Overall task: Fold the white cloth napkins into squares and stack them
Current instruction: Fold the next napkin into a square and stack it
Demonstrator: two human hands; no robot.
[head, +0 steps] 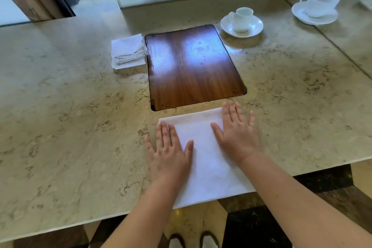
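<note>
A white cloth napkin [203,159] lies flat as a long rectangle at the near edge of the marble table [60,127], its near end hanging slightly over the edge. My left hand [169,151] rests palm down on its left side, fingers spread. On the napkin's far right corner my right hand [237,133] presses flat, fingers apart too. Neither hand grips anything. A stack of folded white napkins [127,51] sits further back on the left, beside the wooden inset.
A dark wooden panel [193,66] is set into the table beyond the napkin. A white cup on a saucer [241,23] stands at the back right, another cup and saucer [316,7] further right. My shoes [193,240] show below the table edge.
</note>
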